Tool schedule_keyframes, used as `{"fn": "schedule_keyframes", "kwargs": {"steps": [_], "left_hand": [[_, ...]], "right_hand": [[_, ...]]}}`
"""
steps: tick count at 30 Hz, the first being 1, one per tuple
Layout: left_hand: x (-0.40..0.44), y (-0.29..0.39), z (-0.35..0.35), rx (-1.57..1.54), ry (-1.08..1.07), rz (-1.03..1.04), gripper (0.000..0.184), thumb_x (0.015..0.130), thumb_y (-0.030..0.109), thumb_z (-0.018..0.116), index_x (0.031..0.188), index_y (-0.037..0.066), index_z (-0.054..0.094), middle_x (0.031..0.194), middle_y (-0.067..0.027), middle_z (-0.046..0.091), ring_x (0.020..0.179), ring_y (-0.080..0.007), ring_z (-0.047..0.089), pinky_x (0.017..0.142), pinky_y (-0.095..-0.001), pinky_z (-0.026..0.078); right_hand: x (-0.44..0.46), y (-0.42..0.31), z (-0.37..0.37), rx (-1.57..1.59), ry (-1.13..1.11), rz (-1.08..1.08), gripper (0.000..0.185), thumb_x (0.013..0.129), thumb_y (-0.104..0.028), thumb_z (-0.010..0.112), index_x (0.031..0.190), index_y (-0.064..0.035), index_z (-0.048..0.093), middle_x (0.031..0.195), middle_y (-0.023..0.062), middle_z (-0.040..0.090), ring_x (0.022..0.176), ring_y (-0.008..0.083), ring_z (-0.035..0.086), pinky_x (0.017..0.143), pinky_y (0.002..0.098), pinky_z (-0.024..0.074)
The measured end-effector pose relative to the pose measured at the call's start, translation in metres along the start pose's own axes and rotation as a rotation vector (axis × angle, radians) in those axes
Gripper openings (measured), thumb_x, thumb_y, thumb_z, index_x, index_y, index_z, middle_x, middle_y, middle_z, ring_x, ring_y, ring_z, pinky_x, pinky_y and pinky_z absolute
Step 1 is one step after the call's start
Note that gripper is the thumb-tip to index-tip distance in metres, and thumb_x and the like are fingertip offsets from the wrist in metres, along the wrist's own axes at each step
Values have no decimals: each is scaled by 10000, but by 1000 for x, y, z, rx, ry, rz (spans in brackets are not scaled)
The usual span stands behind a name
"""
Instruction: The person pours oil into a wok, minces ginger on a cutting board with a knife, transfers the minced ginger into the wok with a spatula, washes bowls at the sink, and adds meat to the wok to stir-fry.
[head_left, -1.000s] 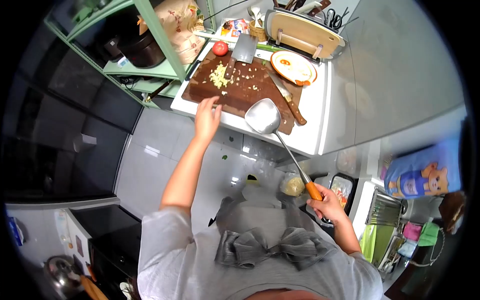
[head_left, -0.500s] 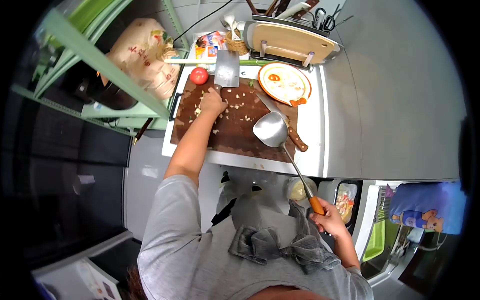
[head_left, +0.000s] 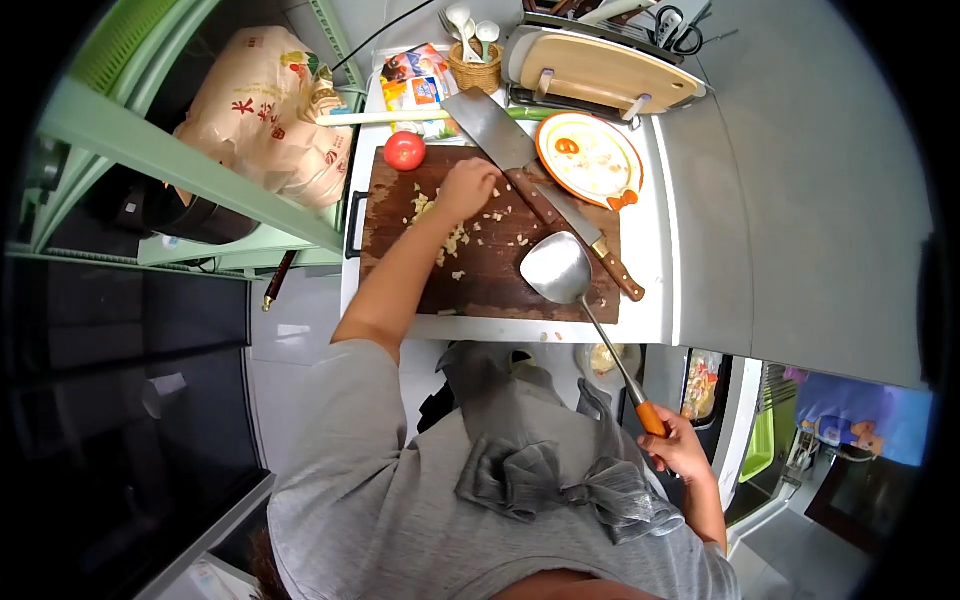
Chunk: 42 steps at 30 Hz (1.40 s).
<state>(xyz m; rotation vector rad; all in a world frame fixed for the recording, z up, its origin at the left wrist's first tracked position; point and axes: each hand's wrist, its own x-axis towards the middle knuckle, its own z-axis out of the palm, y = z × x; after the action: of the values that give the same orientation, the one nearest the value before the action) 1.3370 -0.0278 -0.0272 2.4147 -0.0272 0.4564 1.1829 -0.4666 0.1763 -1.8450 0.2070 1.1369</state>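
My left hand [head_left: 468, 190] is over the brown cutting board [head_left: 480, 285], its fingers curled, just left of the cleaver's handle; what is under the fingers is hidden. The cleaver [head_left: 490, 128] lies slanted, its blade past the board's back edge. Chopped pale bits [head_left: 452, 245] are scattered on the board, and a tomato [head_left: 405, 151] sits at its back left corner. A knife [head_left: 612, 262] with a wooden handle lies on the right side. My right hand [head_left: 680, 447] is wrapped round the orange handle of a metal spatula [head_left: 557, 268], whose head is over the board's front right.
An orange-rimmed plate [head_left: 590, 160] stands at the back right. Behind are a spoon basket [head_left: 474, 70], a rack with cutting boards [head_left: 600, 75] and a long green onion [head_left: 385, 118]. Green shelving [head_left: 190, 170] borders the left; a food tray [head_left: 703, 385] is at the right.
The cleaver, upright near the tomato before, now lies slanted farther right, its handle toward the knife. My left hand reached its handle, moved right and is now beside it. The spatula stays in my right hand.
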Motion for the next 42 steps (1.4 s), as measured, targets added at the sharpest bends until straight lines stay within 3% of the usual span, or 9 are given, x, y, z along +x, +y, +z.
{"fn": "schedule_keyframes", "kwargs": {"steps": [8, 11, 17, 25, 27, 32, 34, 38, 42], "left_hand": [[-36, -11, -20, -144, -370, 396, 254, 831, 140, 550, 1063, 43, 583, 996, -118, 573, 1012, -292, 488, 901, -375, 388], [-56, -9, -45, -55, -619, 228, 244, 810, 155, 587, 1030, 48, 595, 1036, -103, 556, 1014, -280, 488, 886, -373, 396], [-48, 30, -16, 75, -221, 603, 201, 776, 170, 593, 946, 65, 581, 1048, -61, 528, 978, -242, 498, 843, -318, 423], [-61, -21, -54, 164, -501, 232, 162, 756, 90, 545, 917, 86, 561, 975, -57, 522, 985, -249, 485, 880, -356, 406], [-82, -6, -71, 190, -229, 341, 257, 718, 142, 625, 961, 91, 558, 1033, -70, 516, 1071, -257, 458, 943, -418, 360], [-116, 22, -57, 149, -268, 443, 353, 688, 252, 684, 974, 94, 550, 1055, -99, 487, 1119, -286, 433, 989, -497, 288], [-100, 6, -66, 294, 9, 347, 301, 725, 225, 654, 974, 87, 560, 1047, -103, 494, 1090, -288, 445, 971, -466, 312], [-92, -22, -82, 14, 201, -136, 244, 787, 95, 559, 1028, 63, 572, 1061, -124, 506, 1003, -309, 473, 896, -403, 376], [-105, -30, -63, -36, 55, -172, 287, 803, 25, 498, 1073, 61, 587, 1070, -131, 508, 990, -315, 479, 864, -395, 404]], "right_hand": [[8, -11, 11, -7, -23, 25, 513, 748, 22, 618, 1233, 2, 451, 619, -18, 478, 396, 50, 407, 366, 192, 329], [5, -12, 11, -6, -17, 23, 518, 745, 28, 619, 1235, 2, 449, 621, -18, 480, 398, 51, 407, 368, 193, 329], [7, -20, 18, 2, 29, 12, 522, 745, 51, 612, 1237, 2, 447, 623, -16, 480, 405, 51, 403, 371, 190, 329], [4, -20, 18, 15, 32, 1, 515, 750, 61, 604, 1237, 3, 446, 659, -13, 486, 404, 50, 399, 365, 189, 327], [7, -21, 21, 17, 23, 7, 514, 752, 58, 602, 1239, 0, 447, 636, -16, 479, 402, 50, 405, 363, 188, 329], [15, -36, 24, -39, -45, 28, 521, 746, 20, 629, 1235, 3, 452, 600, -8, 477, 392, 55, 413, 348, 185, 337], [17, -45, 24, -57, -67, 46, 527, 740, 3, 645, 1232, 10, 454, 578, -2, 476, 379, 58, 411, 337, 182, 342], [29, -75, 24, -114, -150, 123, 496, 747, -32, 654, 1208, 14, 477, 558, -1, 476, 396, 62, 436, 333, 185, 354], [46, -102, 32, -238, -263, 157, 383, 784, -76, 631, 1124, 34, 493, 556, 7, 478, 370, 73, 424, 335, 205, 339]]}}
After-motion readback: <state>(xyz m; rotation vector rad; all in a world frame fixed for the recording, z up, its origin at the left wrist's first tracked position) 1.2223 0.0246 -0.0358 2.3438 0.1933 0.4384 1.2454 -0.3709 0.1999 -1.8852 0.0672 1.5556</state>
